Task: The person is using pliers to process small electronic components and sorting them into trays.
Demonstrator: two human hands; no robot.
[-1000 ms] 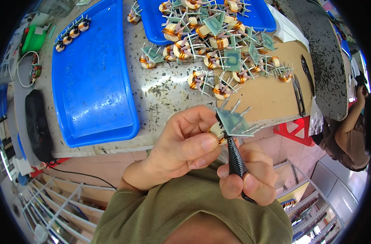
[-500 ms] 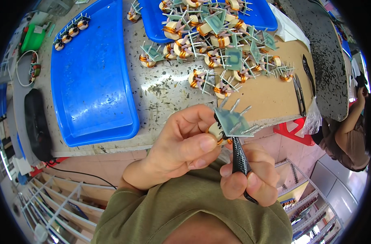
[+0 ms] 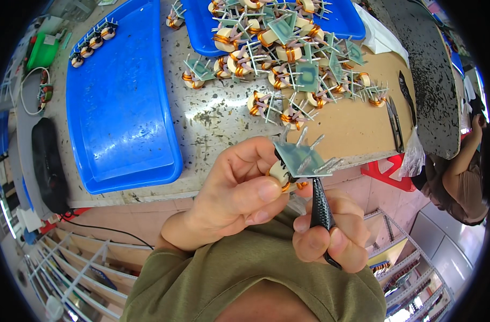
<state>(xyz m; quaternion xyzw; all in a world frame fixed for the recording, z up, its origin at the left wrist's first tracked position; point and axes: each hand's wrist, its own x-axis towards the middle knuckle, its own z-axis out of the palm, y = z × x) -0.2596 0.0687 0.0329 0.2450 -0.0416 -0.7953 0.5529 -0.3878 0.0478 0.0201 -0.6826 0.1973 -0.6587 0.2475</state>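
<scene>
Held up in front of my chest is a toroidal coil with a green base board [image 3: 300,159] and several silvery pins pointing up and outward. My left hand [image 3: 239,188] pinches its cream ring [image 3: 280,174] between thumb and fingers. My right hand [image 3: 333,231] is closed round black textured tweezers [image 3: 322,212], whose upper end reaches under the board beside the coil. The tips are hidden behind the board and the winding. Beyond my hands, many similar coils [image 3: 306,78] with copper windings and green boards are heaped on the table and on a blue tray [image 3: 202,40].
On the left lies a long blue tray [image 3: 124,118] with a short row of coils [image 3: 93,43] near its far left corner. A second pair of tweezers [image 3: 395,126] rests on brown cardboard [image 3: 352,123]. A black pouch [image 3: 49,163] lies far left; another person [image 3: 462,177] is at the right.
My left hand has moved slightly left and tilted the coil. The tweezers' upper end has shifted a little right, still beneath the board.
</scene>
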